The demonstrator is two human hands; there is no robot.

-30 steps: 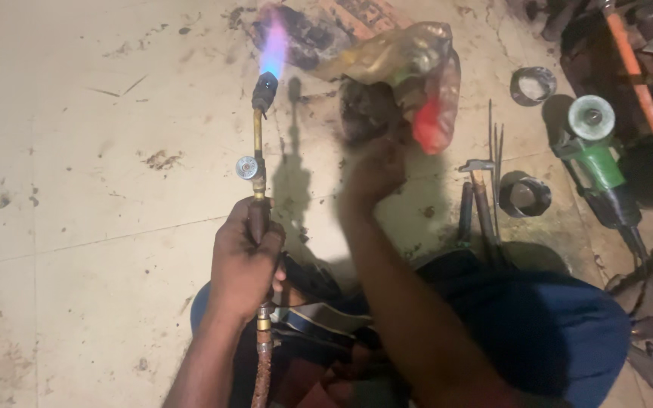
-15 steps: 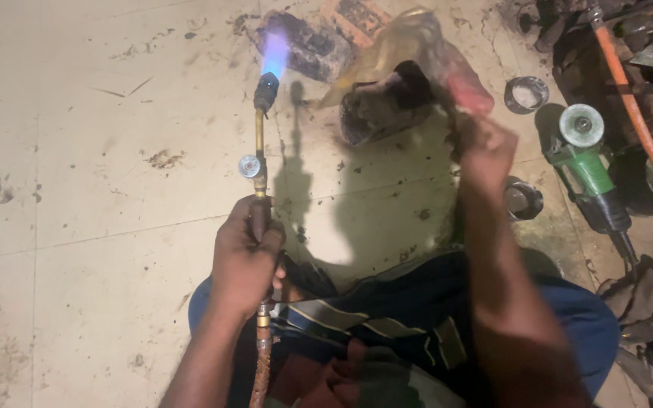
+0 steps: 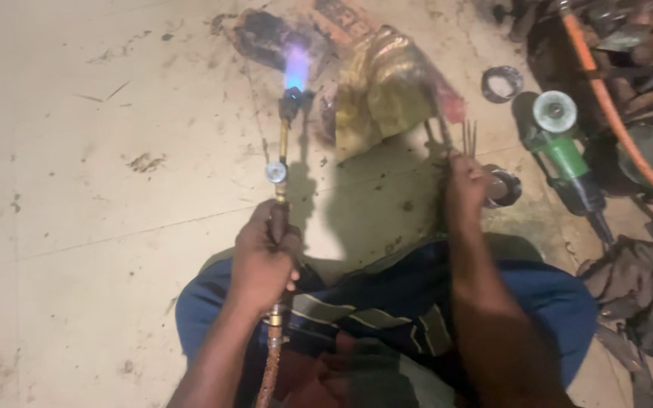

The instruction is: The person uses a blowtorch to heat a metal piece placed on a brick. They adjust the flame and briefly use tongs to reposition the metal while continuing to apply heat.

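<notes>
Burning with a short blue-violet flame (image 3: pixel 295 66) at its dark nozzle, the long brass gas torch (image 3: pixel 281 162) lies out ahead of the left hand (image 3: pixel 262 261), pointing away from the person over the pale stained concrete floor (image 3: pixel 77 189). That hand is wrapped fully closed around the torch's handle, just behind the small round silver valve knob (image 3: pixel 276 172), with the braided reddish hose (image 3: pixel 270 374) trailing back from under the wrist across the person's lap. Grip and torch sit as they did a second ago; the flame has not moved off its line.

What has changed is on the other side. The right hand (image 3: pixel 466 185), which a second ago was down on the dark lump beside the crumpled yellow-and-red plastic bag (image 3: pixel 387 91), then swung out toward the right, is now closed around a bundle of thin dark metal rods (image 3: pixel 459 136), whose tips stand up beyond the fingers. Judging by this, the hand has left the piece at the bag and picked up rods while the torch is kept lit.

Just beyond the right hand's knuckles lies a dark metal ring (image 3: pixel 504 187). Farther right sits a green angle grinder (image 3: pixel 564 155) with its pale disc up, another ring (image 3: pixel 502 81) above it, and an orange hose (image 3: pixel 614 113) running past
</notes>
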